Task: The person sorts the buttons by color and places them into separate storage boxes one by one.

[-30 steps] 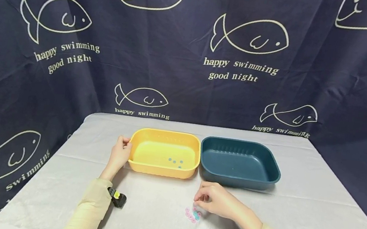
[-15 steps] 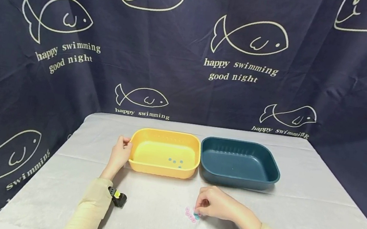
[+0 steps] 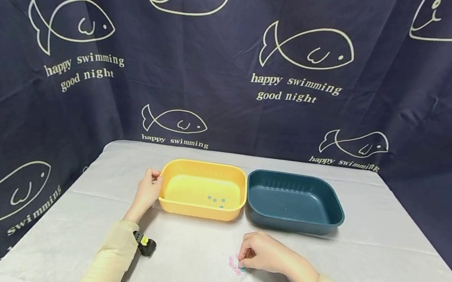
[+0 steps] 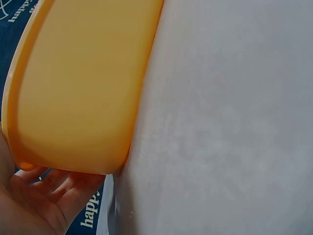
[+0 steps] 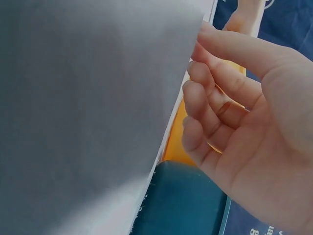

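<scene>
In the head view my left hand (image 3: 148,191) grips the left end of a yellow bin (image 3: 198,211), thumb at the rim and fingers against its outer side. Several small blue buttons (image 3: 214,200) lie on the bin's floor. My right hand (image 3: 264,252) is low over a small cluster of pink buttons (image 3: 231,263), with thumb and index fingertips pinched together at a blue button mostly hidden by them. Another blue button (image 3: 243,269) shows just below the fingertips. In the right wrist view the other fingers (image 5: 195,98) are curled, and no button can be made out.
A dark teal bin (image 3: 292,225) stands against the yellow bin's right side. Both rest on a table with a pale cloth (image 3: 190,271). A navy curtain (image 3: 230,108) printed with fish hangs behind the table. Each wrist bears a small black camera (image 3: 146,245).
My right hand has lowered slightly onto the cluster, and its fingertips have closed over a blue button that showed earlier. The left hand and both bins have stayed put.
</scene>
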### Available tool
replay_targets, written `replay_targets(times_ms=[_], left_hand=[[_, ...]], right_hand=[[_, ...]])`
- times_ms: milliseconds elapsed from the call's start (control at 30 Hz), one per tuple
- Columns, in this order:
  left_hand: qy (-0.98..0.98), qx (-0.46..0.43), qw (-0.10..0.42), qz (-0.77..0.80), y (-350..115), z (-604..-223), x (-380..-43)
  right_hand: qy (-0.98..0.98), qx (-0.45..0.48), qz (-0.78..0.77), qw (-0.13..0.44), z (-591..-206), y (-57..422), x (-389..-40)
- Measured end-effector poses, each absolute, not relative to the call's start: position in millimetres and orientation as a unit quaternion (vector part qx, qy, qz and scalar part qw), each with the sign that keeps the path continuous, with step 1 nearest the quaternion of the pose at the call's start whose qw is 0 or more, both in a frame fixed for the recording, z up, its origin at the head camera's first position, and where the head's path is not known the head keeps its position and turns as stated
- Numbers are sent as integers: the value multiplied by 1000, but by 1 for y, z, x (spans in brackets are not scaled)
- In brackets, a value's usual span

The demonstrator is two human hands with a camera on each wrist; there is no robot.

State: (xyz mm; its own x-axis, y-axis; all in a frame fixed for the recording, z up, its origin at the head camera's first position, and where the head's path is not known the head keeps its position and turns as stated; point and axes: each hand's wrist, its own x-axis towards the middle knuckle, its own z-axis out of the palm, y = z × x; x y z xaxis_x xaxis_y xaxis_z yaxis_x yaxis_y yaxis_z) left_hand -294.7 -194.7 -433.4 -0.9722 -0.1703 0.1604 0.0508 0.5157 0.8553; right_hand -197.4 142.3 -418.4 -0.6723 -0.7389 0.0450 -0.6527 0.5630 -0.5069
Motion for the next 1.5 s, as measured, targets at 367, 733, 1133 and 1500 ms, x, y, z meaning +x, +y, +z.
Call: replay_targets(times_ms=[367, 733, 1133, 1500], left_hand=[[-864, 40, 113, -490, -194, -434, -294], [-861, 36, 115, -493, -194, -434, -294], [-865, 29, 121, -487, -194, -434, -294], [-862, 34, 121, -490, -194, -434, -295]], right_hand=[[880, -398, -245, 88, -418, 140, -196], [881, -389, -259, 80, -420, 143, -196], [856, -388, -337, 60, -424, 144, -199], [846, -373, -375, 71, -424, 147, -204]])
